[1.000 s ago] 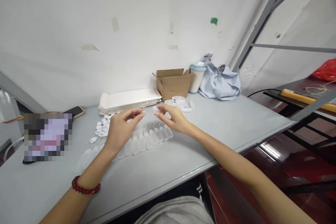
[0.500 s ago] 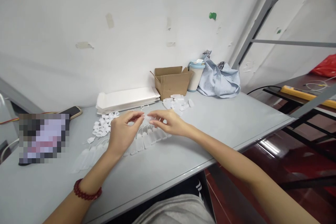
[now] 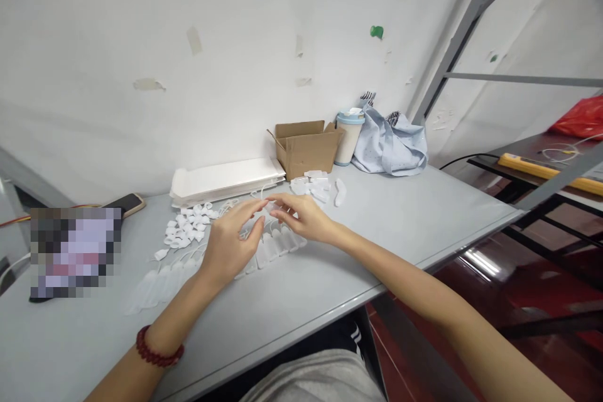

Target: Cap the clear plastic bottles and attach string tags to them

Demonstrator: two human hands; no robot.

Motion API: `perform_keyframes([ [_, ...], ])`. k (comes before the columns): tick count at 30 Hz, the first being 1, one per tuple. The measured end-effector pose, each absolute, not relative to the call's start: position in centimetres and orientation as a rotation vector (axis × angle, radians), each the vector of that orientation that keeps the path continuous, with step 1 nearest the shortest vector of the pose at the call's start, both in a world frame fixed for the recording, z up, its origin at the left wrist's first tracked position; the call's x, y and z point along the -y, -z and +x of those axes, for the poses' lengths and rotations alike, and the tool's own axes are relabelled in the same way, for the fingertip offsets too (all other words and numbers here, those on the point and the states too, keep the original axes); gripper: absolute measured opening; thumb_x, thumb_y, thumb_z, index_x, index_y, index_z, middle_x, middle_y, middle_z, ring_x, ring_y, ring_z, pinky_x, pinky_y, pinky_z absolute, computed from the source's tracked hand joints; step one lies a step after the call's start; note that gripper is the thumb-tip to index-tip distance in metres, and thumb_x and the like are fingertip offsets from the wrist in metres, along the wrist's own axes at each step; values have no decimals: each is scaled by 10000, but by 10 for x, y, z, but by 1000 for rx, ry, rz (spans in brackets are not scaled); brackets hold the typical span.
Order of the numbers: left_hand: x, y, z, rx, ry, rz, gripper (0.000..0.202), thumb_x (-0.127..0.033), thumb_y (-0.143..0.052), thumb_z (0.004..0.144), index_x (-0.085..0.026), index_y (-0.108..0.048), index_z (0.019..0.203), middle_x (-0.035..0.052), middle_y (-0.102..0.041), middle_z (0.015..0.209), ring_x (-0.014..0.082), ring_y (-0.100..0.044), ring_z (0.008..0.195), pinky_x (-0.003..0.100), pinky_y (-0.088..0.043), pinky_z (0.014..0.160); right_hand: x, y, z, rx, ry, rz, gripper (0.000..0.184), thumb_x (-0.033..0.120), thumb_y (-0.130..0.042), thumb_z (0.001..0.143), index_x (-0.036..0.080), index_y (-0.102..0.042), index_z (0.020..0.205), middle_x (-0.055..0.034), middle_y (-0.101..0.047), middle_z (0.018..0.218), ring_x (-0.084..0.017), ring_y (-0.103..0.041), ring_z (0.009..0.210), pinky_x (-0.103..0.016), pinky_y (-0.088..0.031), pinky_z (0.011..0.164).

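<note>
Both my hands meet above the grey table (image 3: 386,226). My left hand (image 3: 233,240) and my right hand (image 3: 301,217) pinch a small translucent white plastic piece (image 3: 264,205) between their fingertips. Under them lies a row of translucent plastic pieces with thin cords (image 3: 273,244), running on to the left (image 3: 155,282). A pile of small white caps (image 3: 186,231) is to the left of my hands. More white pieces (image 3: 316,183) lie just behind my right hand. A red bead bracelet (image 3: 157,352) sits on my left wrist.
A stack of white sheets (image 3: 226,178), a cardboard box (image 3: 306,147), a cup (image 3: 348,137) and a light blue cloth bag (image 3: 393,144) stand along the wall. A phone (image 3: 123,204) lies at left. A metal rack (image 3: 541,176) stands at right, past the table edge.
My hands have come together and lowered toward the row of pieces. The fingertips, apart before, now meet on one small piece.
</note>
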State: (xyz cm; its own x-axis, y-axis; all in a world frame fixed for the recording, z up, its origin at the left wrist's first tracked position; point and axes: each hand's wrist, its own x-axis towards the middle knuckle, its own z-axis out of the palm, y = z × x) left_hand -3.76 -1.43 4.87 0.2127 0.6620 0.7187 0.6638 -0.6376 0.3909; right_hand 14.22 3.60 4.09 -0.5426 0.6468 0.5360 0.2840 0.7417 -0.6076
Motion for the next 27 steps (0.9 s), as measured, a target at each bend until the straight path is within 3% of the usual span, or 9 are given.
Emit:
perform_keyframes([
  [6,16,-38,-30,1294,1382,-2480,409,-214,-516,890,-128,-547,1289,158,-599,1308,255,-580,1167,420,-543,900,-33,-39,139,1975,-646,-758,239,285,-504,926,162,-600,1107,-35,-658,818,-123,-638,668,-254,-524,635],
  [9,17,-38,-27,1348,1395,-2525,420,-210,-524,886,-156,-529,1302,124,-634,1254,240,-587,1129,415,-538,897,-33,-39,138,1855,-737,-783,237,316,-520,916,173,-582,1096,-28,-650,824,-121,-650,666,-257,-537,625],
  [13,20,-41,-25,1354,1412,-2481,296,-205,-541,885,-173,-591,1175,91,-675,1127,236,-591,1076,404,-510,909,-34,-42,138,1734,-893,-769,238,340,-564,889,183,-554,1067,-14,-639,805,-127,-665,687,-255,-547,610],
  [16,20,-43,-24,1334,1370,-2295,299,-250,-582,875,-152,-580,1157,128,-632,1121,277,-543,1090,441,-465,940,-33,-46,137,1651,-1047,-767,242,346,-605,861,187,-544,1032,-11,-624,840,-126,-676,679,-242,-550,576],
  [21,19,-46,-25,1313,1051,-2213,547,-370,-651,834,-123,-491,1295,201,-536,1235,363,-438,1154,516,-380,961,-24,-53,134,1586,-1276,-747,202,296,-637,838,167,-545,963,-37,-626,962,-116,-686,693,-236,-564,593],
  [27,16,-49,-22,1350,988,-2238,398,-358,-626,842,-167,-578,1188,165,-581,1169,355,-447,1112,495,-372,910,-23,-58,136,1551,-1450,-751,178,263,-647,817,163,-532,908,-30,-663,865,-153,-704,728,-244,-564,578],
])
